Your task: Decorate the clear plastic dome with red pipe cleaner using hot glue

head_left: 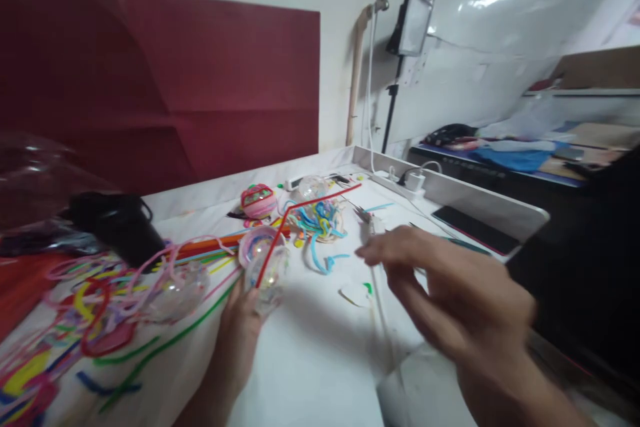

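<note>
My left hand (239,337) is closed round a clear plastic ball (267,273) with a pink rim. A red pipe cleaner (295,210) rises from the ball, bends and runs to the right. My right hand (450,287) hovers over the white table (320,353), right of the ball. It is blurred by motion, its fingers extended leftward with nothing visible in them. A blue pipe cleaner piece (323,260) lies between the two hands.
Heaps of coloured pipe cleaners (85,307) cover the table's left side. A black hot glue gun (117,223) lies there. A pink ball (258,201), a bundle of coloured strands (320,219), a power strip (407,181) and a phone (475,228) sit farther back.
</note>
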Demonstrator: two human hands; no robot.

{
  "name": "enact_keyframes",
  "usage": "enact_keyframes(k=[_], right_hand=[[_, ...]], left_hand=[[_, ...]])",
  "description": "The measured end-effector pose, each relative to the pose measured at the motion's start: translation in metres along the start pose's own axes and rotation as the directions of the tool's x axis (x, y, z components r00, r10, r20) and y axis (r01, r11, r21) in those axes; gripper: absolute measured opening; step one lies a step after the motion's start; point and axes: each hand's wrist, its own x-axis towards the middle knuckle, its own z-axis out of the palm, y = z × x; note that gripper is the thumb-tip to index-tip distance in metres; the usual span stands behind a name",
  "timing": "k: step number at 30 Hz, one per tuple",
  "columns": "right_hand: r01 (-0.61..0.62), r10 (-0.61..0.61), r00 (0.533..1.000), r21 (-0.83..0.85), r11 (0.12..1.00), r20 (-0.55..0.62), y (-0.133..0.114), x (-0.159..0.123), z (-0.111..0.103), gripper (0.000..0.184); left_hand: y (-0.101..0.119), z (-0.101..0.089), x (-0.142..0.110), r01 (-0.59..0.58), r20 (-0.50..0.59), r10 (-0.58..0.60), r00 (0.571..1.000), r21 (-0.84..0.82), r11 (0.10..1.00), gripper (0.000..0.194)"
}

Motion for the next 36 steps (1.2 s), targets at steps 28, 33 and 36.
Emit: enact_keyframes(k=[28, 33, 36], right_hand=[[-0.181, 0.74, 0.616, -0.865, 0.468, 0.271, 0.163, -0.073, -0.01, 0.05], [-0.153, 0.697, 0.643, -0.839, 0.523, 0.317, 0.17, -0.075, -0.01, 0.038], [-0.168, 0.659, 0.681, -0.808, 0.565, 0.319, 0.176, -0.076, -0.018, 0.034]], left_hand=[[-0.015, -0.009, 0.013, 0.141, -0.02, -0.139, 0.99, 0.081, 0.987, 0.045], [-0.014, -0.004, -0.002, 0.137, 0.046, -0.136, 0.99, -0.013, 0.99, 0.052], [-0.013, -0.001, -0.007, 0.126, 0.074, -0.123, 0.99, -0.043, 0.991, 0.047]])
